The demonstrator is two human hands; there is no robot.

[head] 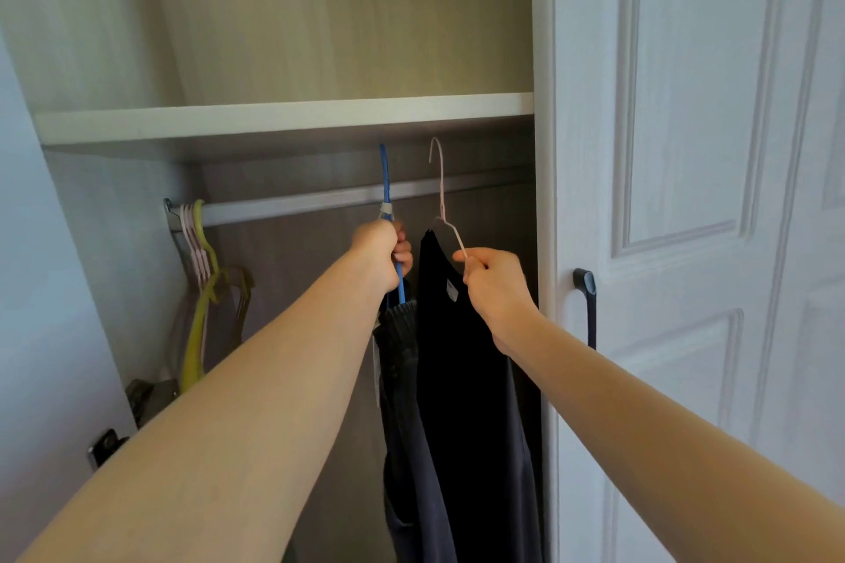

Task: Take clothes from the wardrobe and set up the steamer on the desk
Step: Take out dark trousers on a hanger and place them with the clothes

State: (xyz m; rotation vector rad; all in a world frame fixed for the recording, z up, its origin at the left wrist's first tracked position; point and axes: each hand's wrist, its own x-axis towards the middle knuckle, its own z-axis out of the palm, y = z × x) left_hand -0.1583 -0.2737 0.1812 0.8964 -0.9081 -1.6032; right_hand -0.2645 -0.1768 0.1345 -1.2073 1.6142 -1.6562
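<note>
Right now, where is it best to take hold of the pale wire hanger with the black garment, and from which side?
Probably its bare sloping shoulder wire, from the front-right, where the right hand already pinches the pale hanger. The black garment covers the rest below.

We are looking into a home bedroom wardrobe [292, 59], its white panelled door [686, 128] standing at the right of the frame, a shelf [274, 119] and hanging rail [292, 203] crossing the middle, spare hangers [201, 270] dangling at left, dark clothes [462, 379] hanging centre.
</note>
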